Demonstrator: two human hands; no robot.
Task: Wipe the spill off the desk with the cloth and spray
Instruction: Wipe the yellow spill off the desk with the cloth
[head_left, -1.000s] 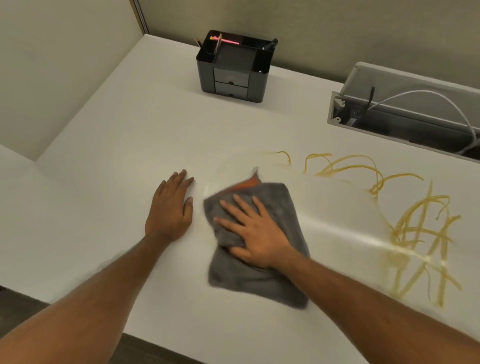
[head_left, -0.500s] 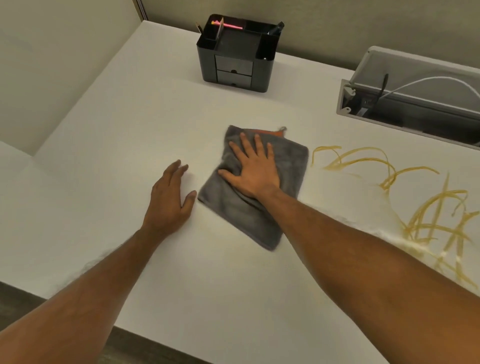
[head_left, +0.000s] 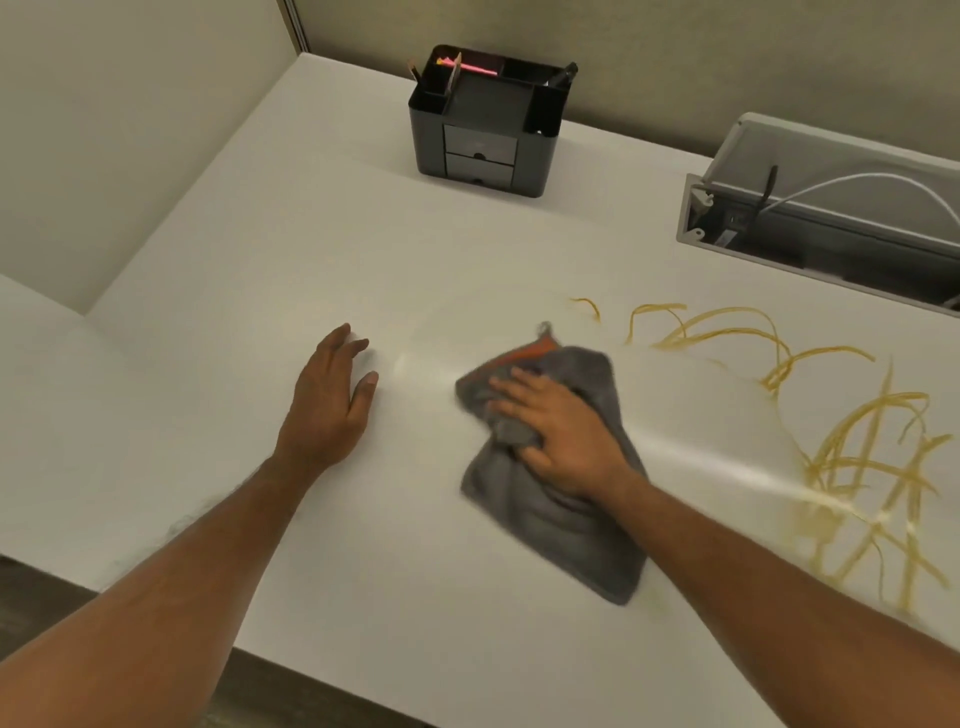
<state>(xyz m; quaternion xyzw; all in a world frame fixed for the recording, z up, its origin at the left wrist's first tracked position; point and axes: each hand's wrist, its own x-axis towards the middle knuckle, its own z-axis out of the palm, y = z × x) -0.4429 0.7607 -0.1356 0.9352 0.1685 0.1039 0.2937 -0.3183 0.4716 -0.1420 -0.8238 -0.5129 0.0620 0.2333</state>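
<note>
Head view: the right grip (head_left: 563, 434), spread flat, presses the grey cloth (head_left: 566, 530) on the counter (head_left: 363, 249), just left of the yellow spill (head_left: 852, 457); the left grip (head_left: 327, 405) rests spread. Bunched cloth may smear streaks rather than lift them.

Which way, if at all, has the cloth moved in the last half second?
Yes. The cloth, under the right hand, has slid toward the person, away from the black organizer.
</note>
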